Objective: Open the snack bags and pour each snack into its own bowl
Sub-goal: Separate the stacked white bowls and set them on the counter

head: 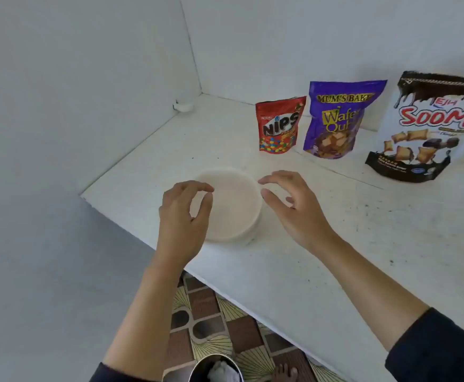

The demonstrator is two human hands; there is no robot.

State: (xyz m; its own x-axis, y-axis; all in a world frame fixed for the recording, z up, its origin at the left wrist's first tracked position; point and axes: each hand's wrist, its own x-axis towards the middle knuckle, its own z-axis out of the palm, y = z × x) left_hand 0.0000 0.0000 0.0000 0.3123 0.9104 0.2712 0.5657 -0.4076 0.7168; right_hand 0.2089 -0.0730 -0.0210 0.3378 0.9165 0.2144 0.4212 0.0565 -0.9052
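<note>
A stack of white bowls (pixel 235 205) sits on the white counter near its front left corner. My left hand (pixel 184 216) hovers at the stack's left rim with fingers loosely curled, holding nothing. My right hand (pixel 291 205) hovers at the right rim, fingers spread and relaxed. At the back stand three sealed snack bags: a red Nips bag (pixel 279 125), a purple wafer bag (pixel 338 119) and a white and brown Soomi bag (pixel 429 128).
The white counter (pixel 363 244) meets white walls at the left and back. A small white fitting (pixel 182 105) sits in the far corner. Below the front edge are patterned floor tiles (pixel 211 312) and a metal container (pixel 217 368).
</note>
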